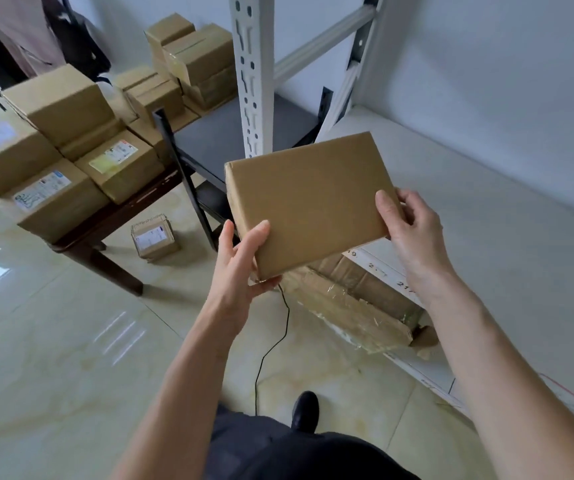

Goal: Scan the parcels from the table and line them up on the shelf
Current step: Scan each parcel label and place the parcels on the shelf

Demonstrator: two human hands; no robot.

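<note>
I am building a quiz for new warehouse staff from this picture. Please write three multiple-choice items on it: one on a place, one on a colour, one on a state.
1. Where does the small labelled parcel apart from the pile lie?
A. On the white shelf
B. On the floor beside the table leg
C. On top of the pile

2. What colour are the upright posts of the shelf?
A. White
B. Red
C. Green

3. How is the flat brown parcel held?
A. By the left hand alone
B. It lies on the table
C. By both hands, in the air

Answers:
1 B: it sits on the tiles next to the dark table.
2 A: the slotted post is white.
3 C: the left hand has its grip on the near corner, the right hand on the right edge.
</note>
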